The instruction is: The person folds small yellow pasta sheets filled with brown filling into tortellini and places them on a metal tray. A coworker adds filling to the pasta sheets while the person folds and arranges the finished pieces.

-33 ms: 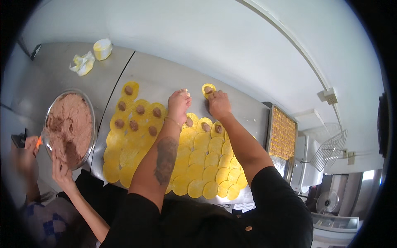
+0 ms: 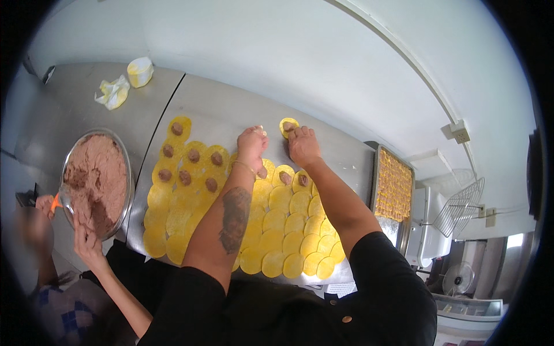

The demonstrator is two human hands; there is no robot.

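Both hands are up at the far end of the steel bench (image 2: 219, 109): right hand (image 2: 302, 144) touching a yellow dough round (image 2: 288, 126) with filling, left hand (image 2: 252, 145) just beside it, pinching something small. Another person holds a bowl of brown filling (image 2: 95, 181) at left.

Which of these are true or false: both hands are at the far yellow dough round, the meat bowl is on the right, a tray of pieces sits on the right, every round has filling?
1. Both the left hand and right hand are at the far dough round. True.
2. The meat bowl is on the right. False: it is on the left.
3. A tray of yellow pieces sits on the right. True.
4. Every round has filling. False: many near ones are bare.
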